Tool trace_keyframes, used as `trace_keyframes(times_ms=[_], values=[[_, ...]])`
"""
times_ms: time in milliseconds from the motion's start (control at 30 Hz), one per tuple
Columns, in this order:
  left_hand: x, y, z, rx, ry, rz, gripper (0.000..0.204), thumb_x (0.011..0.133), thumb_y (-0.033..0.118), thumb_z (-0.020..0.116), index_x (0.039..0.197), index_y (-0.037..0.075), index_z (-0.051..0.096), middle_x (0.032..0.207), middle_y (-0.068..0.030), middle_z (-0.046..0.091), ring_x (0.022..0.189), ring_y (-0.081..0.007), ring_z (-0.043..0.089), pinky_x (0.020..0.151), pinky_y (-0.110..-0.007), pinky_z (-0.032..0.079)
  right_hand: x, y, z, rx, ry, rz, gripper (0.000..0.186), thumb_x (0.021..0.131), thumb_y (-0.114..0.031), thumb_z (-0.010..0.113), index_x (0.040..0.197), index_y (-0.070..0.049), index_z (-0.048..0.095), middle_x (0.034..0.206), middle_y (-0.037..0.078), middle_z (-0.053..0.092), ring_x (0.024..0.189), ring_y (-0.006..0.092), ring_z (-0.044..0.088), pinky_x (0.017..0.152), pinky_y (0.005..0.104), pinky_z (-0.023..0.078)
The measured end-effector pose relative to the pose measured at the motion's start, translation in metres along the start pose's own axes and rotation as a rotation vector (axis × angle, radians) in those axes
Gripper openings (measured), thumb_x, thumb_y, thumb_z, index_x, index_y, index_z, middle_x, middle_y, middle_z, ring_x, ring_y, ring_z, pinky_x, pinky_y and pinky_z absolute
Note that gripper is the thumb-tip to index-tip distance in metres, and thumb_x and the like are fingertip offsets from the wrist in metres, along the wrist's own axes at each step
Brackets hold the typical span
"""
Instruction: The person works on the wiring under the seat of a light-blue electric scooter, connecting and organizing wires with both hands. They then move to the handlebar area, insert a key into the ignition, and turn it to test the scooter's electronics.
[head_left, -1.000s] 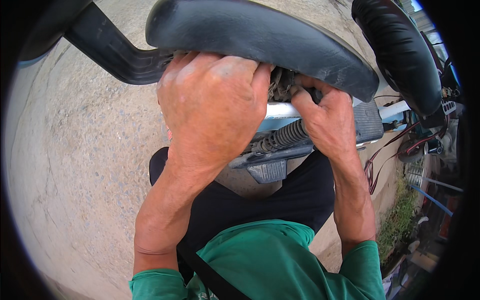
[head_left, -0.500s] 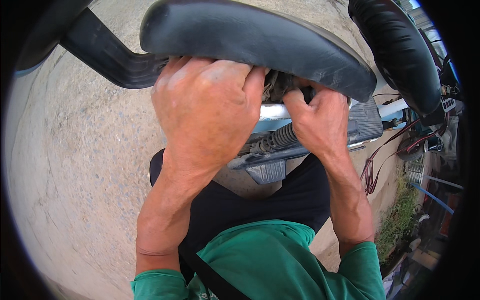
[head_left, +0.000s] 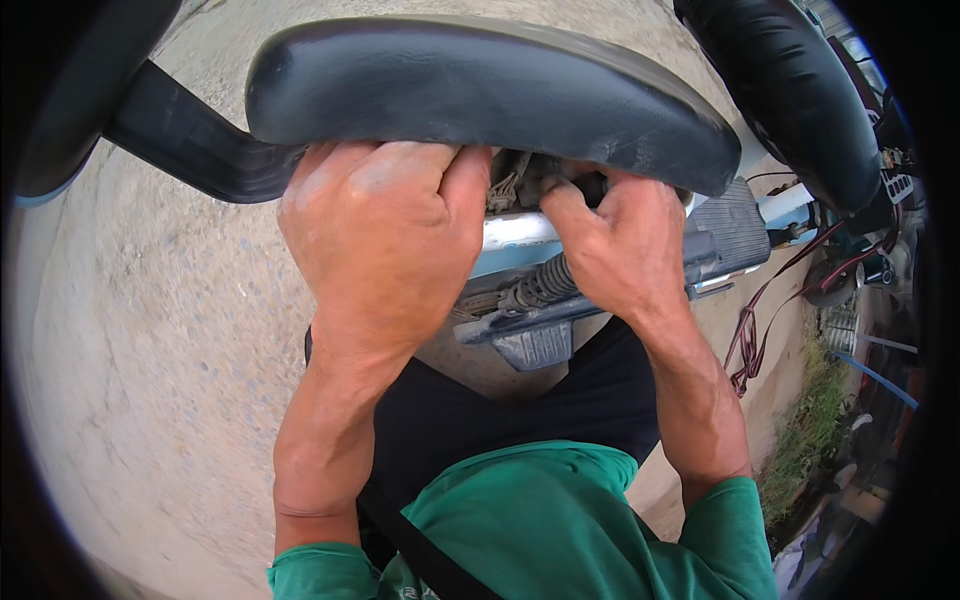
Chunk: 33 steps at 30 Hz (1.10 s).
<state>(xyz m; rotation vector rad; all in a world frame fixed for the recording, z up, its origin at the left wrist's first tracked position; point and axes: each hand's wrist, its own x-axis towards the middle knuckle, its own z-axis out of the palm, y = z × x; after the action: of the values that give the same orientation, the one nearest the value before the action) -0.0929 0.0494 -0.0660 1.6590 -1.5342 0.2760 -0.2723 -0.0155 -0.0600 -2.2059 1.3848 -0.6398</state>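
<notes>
A long black padded seat (head_left: 490,85) of a two-wheeler spans the upper middle, above a white and light-blue frame tube (head_left: 520,232). My left hand (head_left: 380,240) is closed, its knuckles against the seat's lower edge and its thumb pressed alongside. The fingertips and whatever they hold are hidden under the seat. To its right, my right hand (head_left: 625,240) is also closed, with thumb and bent fingers reaching into the gap beneath the seat. What it grips is covered. Between the hands, dusty wiring (head_left: 508,180) and dark parts show in the gap.
Below the tube lie a coil spring (head_left: 540,285) and a dark footrest (head_left: 535,345). A ribbed footboard (head_left: 735,230) is at right. A curved black bracket (head_left: 200,140) sits at left, a second black padded seat (head_left: 785,100) at upper right. Dark red straps (head_left: 745,340) hang nearby.
The seat and both hands appear slightly further left and the seat a little lower in the picture. Both hands keep their places under the seat's edge, and a bit more wiring shows between them.
</notes>
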Motion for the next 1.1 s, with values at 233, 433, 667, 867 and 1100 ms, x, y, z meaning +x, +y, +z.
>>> trace_keyframes(times_ms=[233, 433, 667, 867, 1100], values=[[0.001, 0.0, 0.0, -0.011, -0.004, 0.003, 0.007, 0.088, 0.014, 0.081, 0.087, 0.008, 0.084, 0.074, -0.011, 0.075, 0.065, -0.0318, 0.071, 0.065, -0.039, 0.053, -0.001, 0.009, -0.001, 0.074, 0.042, -0.113, 0.024, 0.095, -0.018, 0.069, 0.099, 0.005, 0.074, 0.084, 0.017, 0.072, 0.078, 0.0312, 0.069, 0.077, 0.0442, 0.053], [0.0, -0.002, 0.003, -0.007, 0.048, 0.036, 0.01, 0.087, 0.017, 0.081, 0.079, 0.01, 0.081, 0.07, -0.0083, 0.074, 0.067, -0.031, 0.071, 0.07, -0.042, 0.055, -0.003, 0.008, -0.002, 0.086, 0.048, -0.121, 0.023, 0.095, -0.015, 0.07, 0.104, 0.005, 0.076, 0.087, 0.017, 0.076, 0.08, 0.0302, 0.072, 0.079, 0.043, 0.054], [-0.002, -0.001, -0.002, 0.057, -0.018, 0.037, 0.009, 0.086, 0.016, 0.082, 0.082, 0.008, 0.083, 0.072, -0.0115, 0.074, 0.065, -0.0334, 0.07, 0.067, -0.042, 0.052, -0.007, 0.007, 0.003, 0.129, 0.084, -0.086, 0.025, 0.097, -0.015, 0.071, 0.109, 0.005, 0.079, 0.092, 0.016, 0.08, 0.084, 0.025, 0.074, 0.083, 0.0392, 0.056], [0.0, 0.001, -0.001, 0.066, 0.001, 0.029, 0.008, 0.085, 0.015, 0.081, 0.081, 0.008, 0.082, 0.071, -0.0117, 0.074, 0.064, -0.0335, 0.069, 0.066, -0.042, 0.052, -0.007, 0.01, 0.001, 0.158, 0.058, -0.101, 0.024, 0.099, -0.014, 0.07, 0.111, 0.006, 0.079, 0.093, 0.017, 0.08, 0.085, 0.0226, 0.075, 0.083, 0.0384, 0.056], [0.002, 0.002, -0.002, 0.013, -0.005, 0.034, 0.005, 0.083, 0.01, 0.082, 0.085, 0.006, 0.083, 0.076, -0.0117, 0.076, 0.069, -0.0319, 0.072, 0.068, -0.039, 0.053, -0.007, 0.034, -0.007, 0.186, 0.097, -0.322, 0.02, 0.098, -0.011, 0.067, 0.102, 0.002, 0.081, 0.08, 0.021, 0.076, 0.075, 0.0395, 0.075, 0.074, 0.0454, 0.056]])
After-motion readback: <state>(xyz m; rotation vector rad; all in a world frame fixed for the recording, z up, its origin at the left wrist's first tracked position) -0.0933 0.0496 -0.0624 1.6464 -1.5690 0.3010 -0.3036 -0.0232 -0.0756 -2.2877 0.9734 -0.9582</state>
